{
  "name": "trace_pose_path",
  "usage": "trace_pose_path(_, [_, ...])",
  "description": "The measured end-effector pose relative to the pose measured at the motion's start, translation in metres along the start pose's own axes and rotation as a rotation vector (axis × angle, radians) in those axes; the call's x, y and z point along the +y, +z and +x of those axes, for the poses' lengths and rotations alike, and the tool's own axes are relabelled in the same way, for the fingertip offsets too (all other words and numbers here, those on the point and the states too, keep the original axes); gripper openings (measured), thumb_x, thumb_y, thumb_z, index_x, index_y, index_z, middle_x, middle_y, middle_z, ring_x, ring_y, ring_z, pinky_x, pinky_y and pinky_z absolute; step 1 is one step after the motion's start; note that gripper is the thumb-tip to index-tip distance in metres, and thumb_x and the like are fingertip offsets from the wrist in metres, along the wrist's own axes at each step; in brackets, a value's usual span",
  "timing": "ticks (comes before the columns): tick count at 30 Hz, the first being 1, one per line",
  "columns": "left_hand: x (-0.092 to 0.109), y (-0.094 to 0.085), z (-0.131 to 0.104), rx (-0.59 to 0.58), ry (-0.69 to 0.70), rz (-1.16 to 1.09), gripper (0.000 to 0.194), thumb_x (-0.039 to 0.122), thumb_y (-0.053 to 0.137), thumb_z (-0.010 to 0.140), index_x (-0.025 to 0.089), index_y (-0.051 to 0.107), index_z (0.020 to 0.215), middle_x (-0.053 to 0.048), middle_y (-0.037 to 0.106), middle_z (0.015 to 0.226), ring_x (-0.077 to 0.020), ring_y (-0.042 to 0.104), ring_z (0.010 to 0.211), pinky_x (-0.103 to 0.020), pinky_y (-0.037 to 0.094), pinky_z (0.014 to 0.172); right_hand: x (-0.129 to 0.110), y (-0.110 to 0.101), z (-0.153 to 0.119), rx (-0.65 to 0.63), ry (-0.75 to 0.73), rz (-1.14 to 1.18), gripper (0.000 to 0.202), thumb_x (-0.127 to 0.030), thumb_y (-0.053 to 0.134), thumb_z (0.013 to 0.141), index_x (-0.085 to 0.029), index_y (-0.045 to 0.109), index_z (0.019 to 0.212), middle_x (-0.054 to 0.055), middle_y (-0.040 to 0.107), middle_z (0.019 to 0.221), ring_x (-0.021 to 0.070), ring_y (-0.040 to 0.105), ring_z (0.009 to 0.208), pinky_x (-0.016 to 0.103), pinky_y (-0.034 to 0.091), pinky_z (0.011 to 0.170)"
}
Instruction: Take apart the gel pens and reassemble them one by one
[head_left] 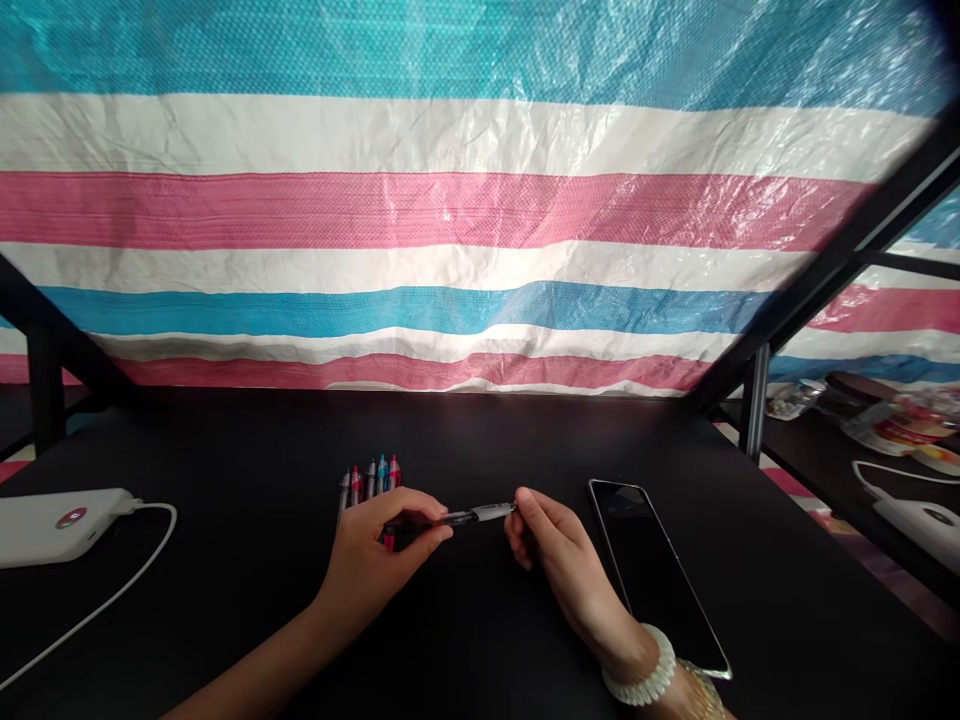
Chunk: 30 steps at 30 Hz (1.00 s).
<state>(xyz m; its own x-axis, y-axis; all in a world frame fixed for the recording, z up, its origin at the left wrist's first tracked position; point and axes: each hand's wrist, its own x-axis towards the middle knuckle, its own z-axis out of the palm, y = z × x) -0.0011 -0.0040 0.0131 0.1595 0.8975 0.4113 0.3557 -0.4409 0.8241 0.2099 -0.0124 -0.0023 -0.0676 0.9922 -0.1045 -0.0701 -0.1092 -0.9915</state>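
Between my two hands a slim pen (480, 514) with a dark barrel and a pale grip lies almost level above the black table. My left hand (379, 545) pinches its dark end between thumb and fingers. At the other end, the thumb and forefinger of my right hand (555, 545) close on the tip; whatever small part they cover is hidden. Just behind my left hand, several pens (371, 478) with grey, red and blue tops lie side by side, their lower parts partly hidden by that hand.
A smartphone (656, 570) with a dark screen lies right of my right hand. On the left a white power bank (64, 525) trails a white cable (161, 545). Black metal bars (795, 275) flank the black table (480, 430); a striped plastic sheet (450, 210) hangs behind.
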Motion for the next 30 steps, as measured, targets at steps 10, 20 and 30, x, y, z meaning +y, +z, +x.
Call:
trace_pose_path(10, [0.001, -0.005, 0.0, 0.098, -0.243, -0.165, 0.029, 0.028, 0.077, 0.075, 0.021, 0.063, 0.099, -0.004, 0.073, 0.09, -0.02, 0.071, 0.08, -0.025, 0.057, 0.059, -0.003, -0.001, -0.001, -0.017, -0.036, -0.057, 0.038, -0.053, 0.061, 0.089, -0.017, 0.058, 0.075, 0.0, 0.057, 0.072, 0.0106, 0.044, 0.057, 0.025, 0.035, 0.053])
trace_pose_path(20, [-0.009, -0.001, 0.001, 0.112, -0.395, -0.479, 0.045, 0.028, 0.078, 0.074, 0.02, 0.055, 0.112, -0.005, 0.073, 0.094, -0.0213, 0.071, 0.09, -0.035, 0.059, 0.082, -0.008, 0.002, -0.005, -0.185, 0.137, 0.12, 0.046, -0.06, 0.059, 0.087, -0.015, 0.064, 0.08, 0.005, 0.063, 0.077, 0.0129, 0.053, 0.061, 0.021, 0.039, 0.046])
trace_pose_path(30, [-0.018, 0.001, -0.001, 0.102, -0.468, -0.611, 0.046, 0.028, 0.081, 0.074, 0.023, 0.057, 0.113, -0.003, 0.071, 0.098, -0.017, 0.069, 0.094, -0.029, 0.055, 0.085, -0.005, 0.002, -0.007, -0.377, 0.287, 0.194, 0.051, -0.061, 0.055, 0.089, -0.012, 0.063, 0.076, 0.006, 0.064, 0.066, 0.0119, 0.057, 0.056, 0.02, 0.039, 0.048])
